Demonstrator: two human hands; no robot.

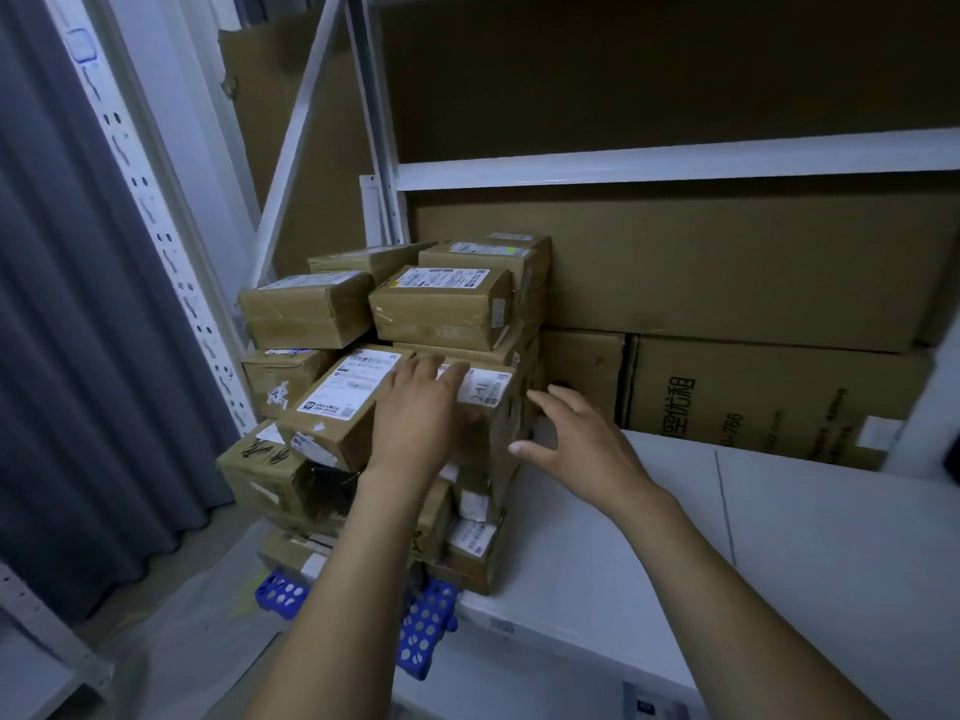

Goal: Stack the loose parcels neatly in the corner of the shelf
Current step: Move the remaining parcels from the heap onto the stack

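A: Left hand [421,407]?
B: Flat, fingers straight, resting atop labelled parcel [493,394]; gripping nothing.
A: Right hand [582,444]?
B: Spread wide, empty, just beside stack [441,304]; contact unclear.
A: Stack?
B: Piled in left corner of shelf [649,537].

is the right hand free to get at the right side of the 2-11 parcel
Probably yes. The right hand hovers open just beside the parcel, with only shelf between them; the left hand lies on top, not on that side.
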